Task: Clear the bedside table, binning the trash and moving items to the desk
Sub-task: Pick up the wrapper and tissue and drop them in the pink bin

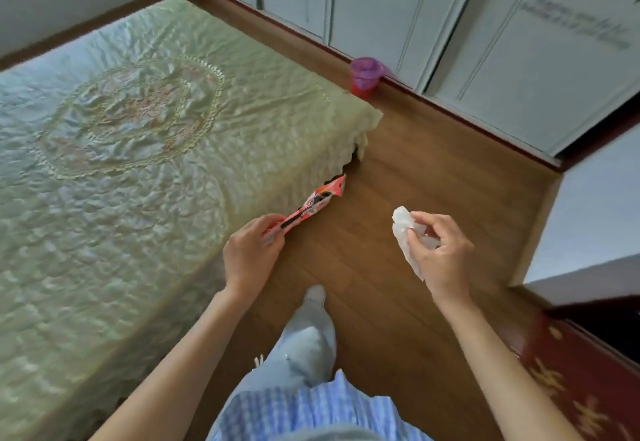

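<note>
My left hand point(251, 250) grips the near end of a long red and white snack wrapper point(313, 203), which sticks out up and to the right over the bed's edge. My right hand point(441, 250) pinches a crumpled white tissue point(407, 236) above the wooden floor. A small red bin with a purple liner point(366, 77) stands on the floor far ahead, beside the bed's far corner and against the wardrobe base. The bedside table and the desk are not in view.
A bed with a pale green quilted cover point(138, 163) fills the left side. White wardrobe doors point(450, 25) run along the back. A dark red patterned cabinet point(585, 381) sits at lower right. Wooden floor point(415, 170) stretches between bed and wardrobe. My leg point(308, 343) steps forward.
</note>
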A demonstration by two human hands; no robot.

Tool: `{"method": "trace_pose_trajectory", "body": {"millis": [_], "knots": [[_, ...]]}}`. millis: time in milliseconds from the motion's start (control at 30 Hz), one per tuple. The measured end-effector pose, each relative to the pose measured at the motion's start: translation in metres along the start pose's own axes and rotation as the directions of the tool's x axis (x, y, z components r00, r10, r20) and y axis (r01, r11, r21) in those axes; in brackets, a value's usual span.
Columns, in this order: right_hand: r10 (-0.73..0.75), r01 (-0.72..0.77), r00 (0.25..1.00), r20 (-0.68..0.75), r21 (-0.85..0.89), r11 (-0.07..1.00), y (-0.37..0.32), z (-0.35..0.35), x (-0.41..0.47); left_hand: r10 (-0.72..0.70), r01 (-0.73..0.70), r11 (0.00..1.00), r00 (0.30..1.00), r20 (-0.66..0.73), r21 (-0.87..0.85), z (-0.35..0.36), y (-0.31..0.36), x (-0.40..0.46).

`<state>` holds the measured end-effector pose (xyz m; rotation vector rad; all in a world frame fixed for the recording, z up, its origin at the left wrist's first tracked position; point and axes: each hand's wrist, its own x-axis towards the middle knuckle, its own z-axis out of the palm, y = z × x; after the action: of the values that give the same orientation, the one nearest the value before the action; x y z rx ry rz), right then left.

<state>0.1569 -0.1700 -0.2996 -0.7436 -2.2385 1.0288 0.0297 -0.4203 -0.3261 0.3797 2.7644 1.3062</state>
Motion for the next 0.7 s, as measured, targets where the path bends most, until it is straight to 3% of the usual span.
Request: {"method": "trace_pose_trajectory", "body": {"millis": [67, 367, 700], "knots": [[0.01, -0.011, 0.999, -0.032, -0.031, 0.999, 0.008, 0.001, 0.023, 0.026, -0.026, 0.999, 1.0, -0.01, 0.022, 0.014, 0.008, 0.03], [0.068, -0.112, 0.972, -0.225, -0.187, 0.976, 0.043, 0.005, 0.163, 0.124, -0.131, 0.991, 0.975, 0.183, 0.025, 0.102, 0.066, 0.203], [0.192, -0.247, 0.951, -0.243, -0.222, 0.943, 0.109, -0.006, 0.313, 0.133, -0.156, 0.985, 0.959, 0.251, 0.073, 0.197, 0.13, 0.342]]}}
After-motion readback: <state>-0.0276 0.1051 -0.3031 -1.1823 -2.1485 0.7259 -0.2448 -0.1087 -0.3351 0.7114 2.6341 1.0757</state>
